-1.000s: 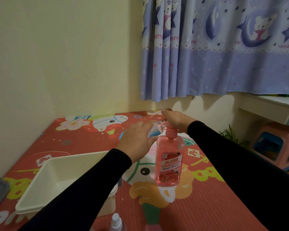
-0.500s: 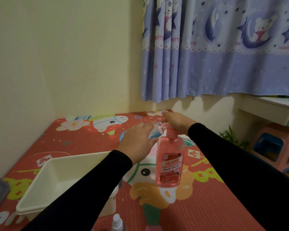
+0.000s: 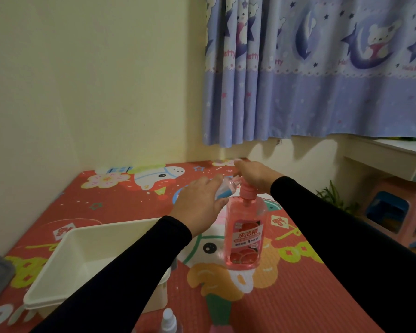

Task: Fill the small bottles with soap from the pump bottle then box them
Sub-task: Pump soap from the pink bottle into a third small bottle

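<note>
Red cartoon mat (image 3: 298, 296) underneath. My left hand (image 3: 199, 207) grips a small bottle (image 3: 223, 189) at the spout; my right hand (image 3: 252, 174) presses the pump bottle (image 3: 245, 234). Filling step: next, steady pumping.

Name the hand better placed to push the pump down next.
Right. The right hand already rests on top of the pump bottle, while the left hand holds the small bottle at the spout.

Pale yellow wall (image 3: 82, 80), blue cartoon curtain (image 3: 322, 80), red patterned mat (image 3: 298, 296), pink stool (image 3: 399, 210) under white desk (image 3: 389, 152).
</note>
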Demonstrator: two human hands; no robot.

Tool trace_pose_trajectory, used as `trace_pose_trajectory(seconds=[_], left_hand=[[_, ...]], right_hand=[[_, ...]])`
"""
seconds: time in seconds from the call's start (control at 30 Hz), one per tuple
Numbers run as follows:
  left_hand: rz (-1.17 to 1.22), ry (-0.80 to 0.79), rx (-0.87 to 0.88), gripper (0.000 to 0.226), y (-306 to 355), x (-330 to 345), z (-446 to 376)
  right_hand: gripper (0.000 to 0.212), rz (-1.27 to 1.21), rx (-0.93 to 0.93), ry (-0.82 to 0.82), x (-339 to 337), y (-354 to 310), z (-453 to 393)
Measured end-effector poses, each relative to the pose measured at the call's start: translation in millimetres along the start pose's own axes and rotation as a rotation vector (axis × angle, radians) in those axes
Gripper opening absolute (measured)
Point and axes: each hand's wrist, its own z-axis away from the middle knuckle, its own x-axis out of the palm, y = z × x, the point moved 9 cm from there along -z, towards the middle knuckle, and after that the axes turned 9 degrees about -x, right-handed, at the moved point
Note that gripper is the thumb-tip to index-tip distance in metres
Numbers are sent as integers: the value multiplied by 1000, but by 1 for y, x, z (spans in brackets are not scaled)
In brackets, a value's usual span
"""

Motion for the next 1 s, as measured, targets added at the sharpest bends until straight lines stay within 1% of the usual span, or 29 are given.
trace_pose_trajectory(seconds=[0.07, 0.17, 0.27, 0.37, 0.47, 0.5, 0.67, 0.77, 0.9, 1.0], left_hand=[[9, 0, 1, 54, 1, -3, -2], [2, 25, 20, 53, 5, -11, -5], [-13, 32, 26, 53, 5, -11, -4], [-10, 21, 17, 54, 2, -3, 1], [-13, 15, 7, 51, 2, -1, 2], [-14, 12, 9, 51, 2, -2, 0], [-8, 34, 14, 52, 4, -11, -4], [-8, 43, 20, 53, 5, -11, -4], [22, 16, 8, 55, 1, 0, 0], [15, 4, 10, 54, 0, 1, -1]], right_hand=[[51, 33, 19, -12, -4, -2, 1], [53, 80, -2, -28, -11, -10, 1], [55, 74, -11, -24, -9, -10, 0], [49, -3, -13, -17, 1, -3, 1], [38, -14, 10, -23, 3, -2, 6], [37, -11, 17, -27, 3, -2, 6], [54, 48, 33, -36, -11, -13, 11], [54, 38, 20, -29, -10, -13, 8], [41, -33, 5, -20, 1, -6, 7], [46, -17, -19, -12, 0, -7, 6]])
